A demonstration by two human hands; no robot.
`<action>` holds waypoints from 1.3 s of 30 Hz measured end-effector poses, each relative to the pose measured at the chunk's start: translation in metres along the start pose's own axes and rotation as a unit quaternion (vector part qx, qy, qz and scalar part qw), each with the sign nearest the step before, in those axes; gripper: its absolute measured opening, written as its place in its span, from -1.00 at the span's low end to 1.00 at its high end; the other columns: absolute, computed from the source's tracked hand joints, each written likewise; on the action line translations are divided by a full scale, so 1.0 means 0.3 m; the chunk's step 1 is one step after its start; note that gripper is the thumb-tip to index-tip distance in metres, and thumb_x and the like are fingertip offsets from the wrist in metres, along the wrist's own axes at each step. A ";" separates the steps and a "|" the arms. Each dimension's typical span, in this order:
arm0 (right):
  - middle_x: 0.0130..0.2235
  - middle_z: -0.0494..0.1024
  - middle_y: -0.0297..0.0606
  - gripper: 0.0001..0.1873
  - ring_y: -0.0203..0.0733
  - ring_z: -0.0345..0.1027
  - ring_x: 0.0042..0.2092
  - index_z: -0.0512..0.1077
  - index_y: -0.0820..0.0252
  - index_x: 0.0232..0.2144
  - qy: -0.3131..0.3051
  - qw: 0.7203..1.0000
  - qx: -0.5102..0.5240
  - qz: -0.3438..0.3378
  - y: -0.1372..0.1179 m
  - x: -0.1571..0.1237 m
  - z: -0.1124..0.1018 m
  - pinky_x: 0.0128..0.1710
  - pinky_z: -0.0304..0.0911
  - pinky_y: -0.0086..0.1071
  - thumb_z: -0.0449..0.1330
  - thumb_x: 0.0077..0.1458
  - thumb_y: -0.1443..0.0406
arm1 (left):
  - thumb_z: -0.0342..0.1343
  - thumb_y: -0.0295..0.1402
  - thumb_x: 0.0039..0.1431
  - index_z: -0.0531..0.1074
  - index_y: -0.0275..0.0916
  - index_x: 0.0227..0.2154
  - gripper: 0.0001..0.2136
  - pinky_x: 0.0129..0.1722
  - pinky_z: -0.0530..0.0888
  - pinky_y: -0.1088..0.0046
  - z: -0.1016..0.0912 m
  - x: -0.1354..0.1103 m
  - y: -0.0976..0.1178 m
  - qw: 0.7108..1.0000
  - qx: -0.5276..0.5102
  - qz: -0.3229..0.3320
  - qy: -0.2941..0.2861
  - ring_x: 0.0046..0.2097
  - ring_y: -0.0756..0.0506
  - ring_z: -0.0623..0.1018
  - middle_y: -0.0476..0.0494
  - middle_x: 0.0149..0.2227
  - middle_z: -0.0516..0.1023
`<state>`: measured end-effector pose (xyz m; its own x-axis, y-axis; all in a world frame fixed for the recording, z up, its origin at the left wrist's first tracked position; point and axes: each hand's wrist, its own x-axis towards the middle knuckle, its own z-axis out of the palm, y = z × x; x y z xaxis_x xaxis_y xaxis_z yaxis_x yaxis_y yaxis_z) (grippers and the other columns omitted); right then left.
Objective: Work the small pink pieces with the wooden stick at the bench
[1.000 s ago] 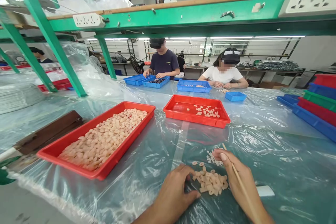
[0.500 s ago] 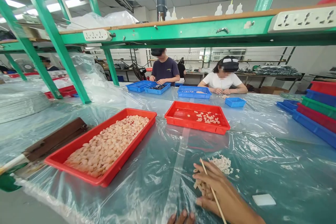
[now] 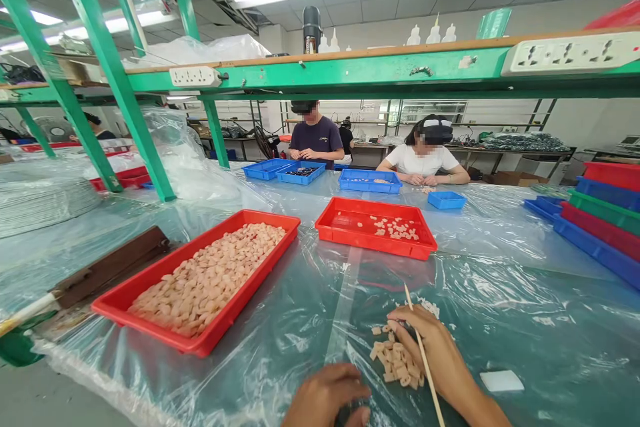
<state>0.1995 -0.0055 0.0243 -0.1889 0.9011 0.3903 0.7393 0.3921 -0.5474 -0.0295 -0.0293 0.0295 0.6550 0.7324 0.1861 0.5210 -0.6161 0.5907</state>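
My right hand [image 3: 433, 350] holds a thin pointed wooden stick [image 3: 423, 353], which slants up past the fingers. Its fingers are bent over the edge of a pile of small beige pieces [image 3: 400, 363] on the plastic-covered table. Behind that hand, partly hidden, lies a heap of small white bits [image 3: 430, 307]. My left hand [image 3: 327, 395] is to the left of the beige pile, low in the view. Its fingers are curved, with a gap between them and the thumb; nothing can be made out in it.
A red tray [image 3: 207, 343] full of pale pieces stands at left, and another red tray [image 3: 375, 250] with scattered pieces is ahead. A white block [image 3: 502, 380] lies at right. Stacked trays [image 3: 600, 227] stand farther right. A green shelf [image 3: 350, 83] spans above; two people work opposite.
My left hand has come farther into view from the bottom edge. My right hand has shifted slightly right with the stick, its fingers more bent, uncovering more of the beige pile.
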 end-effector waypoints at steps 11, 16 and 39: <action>-0.41 0.55 -0.34 -0.76 -0.19 0.43 -0.36 0.48 0.14 -0.43 -0.007 0.998 0.055 0.027 0.042 0.021 0.020 -0.35 0.29 -0.40 0.09 -0.07 0.51 | -0.05 -0.56 0.07 0.58 -0.20 -0.30 -0.70 -0.24 0.39 0.44 -0.001 0.306 0.008 0.998 0.031 -0.056 -0.009 -0.25 -0.12 0.53 -0.12 -0.32 0.54; -0.47 0.51 -0.37 -0.73 -0.21 0.40 -0.41 0.47 0.14 -0.47 0.004 0.999 0.045 0.028 0.031 0.025 0.020 -0.40 0.25 -0.42 0.06 -0.11 0.54 | -0.04 -0.51 0.12 0.58 -0.20 -0.36 -0.74 -0.27 0.38 0.47 0.017 0.309 -0.003 0.998 0.021 -0.053 -0.014 -0.26 -0.10 0.50 -0.09 -0.37 0.53; -0.32 0.56 -0.20 -0.79 -0.08 0.44 -0.29 0.46 0.15 -0.35 0.311 0.944 -0.059 0.092 0.142 0.018 -0.142 -0.27 0.32 -0.26 0.02 0.13 0.28 | 0.02 -0.06 0.17 0.36 -0.19 -0.12 -0.65 -0.34 0.53 0.25 0.124 0.399 0.062 0.930 0.247 0.241 -0.126 -0.19 -0.26 0.50 -0.21 -0.20 0.48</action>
<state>0.2574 0.0082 0.0345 0.3388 0.6551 0.6753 0.7967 0.1820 -0.5763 0.0790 0.0362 0.0335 0.9529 0.2828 0.1094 0.2798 -0.9591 0.0425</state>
